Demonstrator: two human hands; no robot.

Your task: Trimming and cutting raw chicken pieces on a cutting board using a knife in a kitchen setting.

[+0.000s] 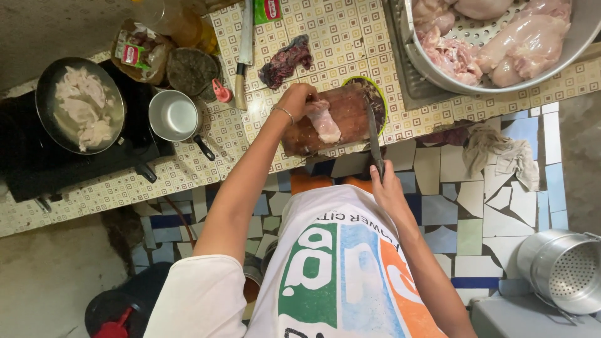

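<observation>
One piece of raw chicken is lying on a round wooden chopping board that is sitting at the near edge of the tiled worktop. The left hand is pressing down on the far end of the meat, fingers curled over it. The right hand is gripping the dark handle of a knife, closed around it, with the blade lying along the board's right side just beside the chicken. Toward the worktop's far right corner, a large metal colander is holding more raw chicken. Left of the board, a small steel pot is standing near a black stove carrying a pan of pale meat. A second knife is resting near the far edge.
</observation>
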